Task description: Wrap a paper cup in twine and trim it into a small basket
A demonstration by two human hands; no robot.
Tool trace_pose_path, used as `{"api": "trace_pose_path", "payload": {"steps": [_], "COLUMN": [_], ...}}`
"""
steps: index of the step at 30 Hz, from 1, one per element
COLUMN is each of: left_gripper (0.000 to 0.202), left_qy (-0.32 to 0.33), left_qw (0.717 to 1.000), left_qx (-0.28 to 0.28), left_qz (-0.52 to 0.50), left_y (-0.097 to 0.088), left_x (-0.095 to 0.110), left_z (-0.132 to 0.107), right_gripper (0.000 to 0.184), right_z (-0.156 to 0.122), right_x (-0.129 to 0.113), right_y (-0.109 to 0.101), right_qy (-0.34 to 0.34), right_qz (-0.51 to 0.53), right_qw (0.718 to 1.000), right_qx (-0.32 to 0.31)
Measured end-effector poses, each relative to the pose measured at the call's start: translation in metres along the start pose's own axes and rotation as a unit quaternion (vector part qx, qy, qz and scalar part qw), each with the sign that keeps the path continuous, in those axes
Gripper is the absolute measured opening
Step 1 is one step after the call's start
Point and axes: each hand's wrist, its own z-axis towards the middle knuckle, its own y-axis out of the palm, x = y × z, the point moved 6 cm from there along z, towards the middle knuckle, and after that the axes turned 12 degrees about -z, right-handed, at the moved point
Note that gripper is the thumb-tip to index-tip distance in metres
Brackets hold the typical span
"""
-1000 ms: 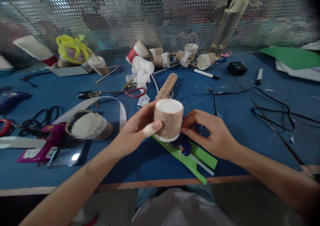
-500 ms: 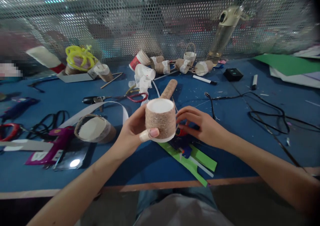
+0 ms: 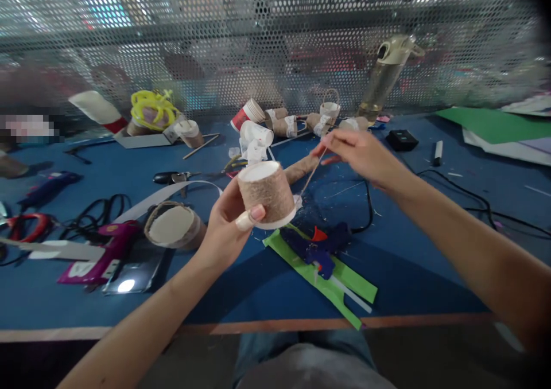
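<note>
"What does the left hand (image 3: 226, 222) have?"
"It grips the twine-wrapped cup (image 3: 267, 195), thumb against the near side."
"And the right hand (image 3: 359, 152)?"
"It pinches a twine strand (image 3: 313, 172) rising from the cup's right."
"Farther out?"
"A blue glue gun (image 3: 321, 250) over green paper (image 3: 355, 279) on the bench (image 3: 232, 288)."

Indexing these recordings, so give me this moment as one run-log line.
left hand: holding wrapped cup, slightly tilted | right hand: pinching string running to cup's base | blue glue gun: lying on green strip
</note>
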Motion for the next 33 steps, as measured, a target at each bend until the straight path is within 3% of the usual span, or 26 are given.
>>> {"api": "trace_pose_path", "payload": {"steps": [3,6,8,11,14,16,17,21,24,26,29,33], "left_gripper": [0.041,0.046,0.052,0.054,0.053,0.051,0.050,0.044,0.044,0.045,0.041,0.032], "left_qy": [0.017,0.020,0.015,0.010,0.001,-0.005,-0.009,-0.034,-0.058,-0.071,-0.077,-0.013], "left_qw": [1.000,0.999,0.999,1.000,1.000,1.000,1.000,0.998,0.995,0.993,0.992,0.999], "left_qx": [0.017,0.019,0.017,0.010,0.008,0.016,0.020,0.016,0.010,0.010,0.013,0.017], "left_qz": [0.001,0.017,0.024,0.021,0.011,0.003,-0.003,-0.048,-0.084,-0.097,-0.098,-0.044], "left_y": [-0.001,-0.001,-0.001,0.001,0.002,0.003,0.003,0.005,0.006,0.006,0.005,0.002], "left_x": [0.002,0.005,0.005,0.005,0.004,0.005,0.005,0.004,0.002,0.000,0.000,0.009], "left_z": [0.003,0.004,0.003,0.002,0.001,0.001,0.002,0.003,0.004,0.004,0.004,0.005], "right_gripper": [0.019,0.021,0.020,0.018,0.026,0.033,0.036,0.048,0.035,0.026,0.026,0.044], "right_z": [-0.011,-0.032,-0.046,-0.064,-0.077,-0.084,-0.086,-0.090,-0.096,-0.101,-0.110,-0.118], "right_x": [-0.039,-0.076,-0.090,-0.098,-0.094,-0.089,-0.084,-0.049,-0.019,-0.009,-0.010,-0.016], "right_y": [-0.033,-0.052,-0.056,-0.056,-0.056,-0.053,-0.050,-0.019,0.006,0.018,0.033,0.047], "right_qy": [-0.094,-0.196,-0.264,-0.355,-0.373,-0.363,-0.344,-0.220,-0.133,-0.105,-0.149,-0.201], "right_qz": [-0.006,-0.087,-0.154,-0.279,-0.351,-0.330,-0.307,-0.267,-0.194,-0.180,-0.218,-0.293], "right_qw": [0.985,0.941,0.906,0.844,0.815,0.835,0.859,0.936,0.968,0.963,0.930,0.896], "right_qx": [0.145,0.261,0.293,0.289,0.270,0.248,0.222,0.061,-0.092,-0.169,-0.255,-0.265]}}
